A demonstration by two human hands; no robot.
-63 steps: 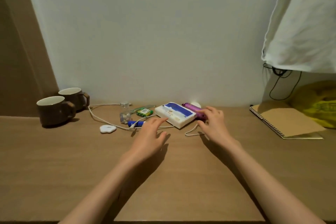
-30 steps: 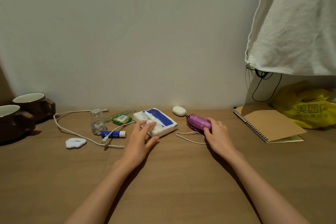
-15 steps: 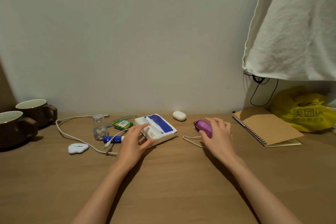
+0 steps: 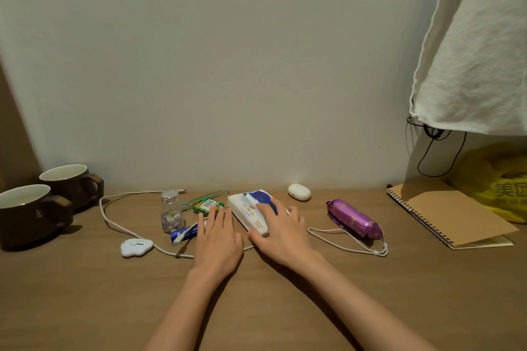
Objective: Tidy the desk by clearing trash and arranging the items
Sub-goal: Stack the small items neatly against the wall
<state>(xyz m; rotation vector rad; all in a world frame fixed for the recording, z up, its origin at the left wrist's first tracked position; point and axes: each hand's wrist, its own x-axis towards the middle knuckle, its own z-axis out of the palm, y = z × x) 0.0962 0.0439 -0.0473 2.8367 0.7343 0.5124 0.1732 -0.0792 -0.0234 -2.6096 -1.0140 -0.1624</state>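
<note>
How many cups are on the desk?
2. Both brown cups sit at the desk's far left: one nearer the wall, the other in front of it by the picture's edge. More may be out of view.

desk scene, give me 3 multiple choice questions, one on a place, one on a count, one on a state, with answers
1. Where is the purple packet?
A. between the tissue pack and the notebook
B. inside a mug
C. on the notebook

2. How many brown mugs stand at the left?
A. one
B. two
C. four

3. What is the right hand doing?
A. lying on the tissue pack
B. lifting the notebook
C. holding a mug

Answers: A, it lies on bare desk between them; B, two stand side by side; A, the fingers rest on the pack's top.
</note>
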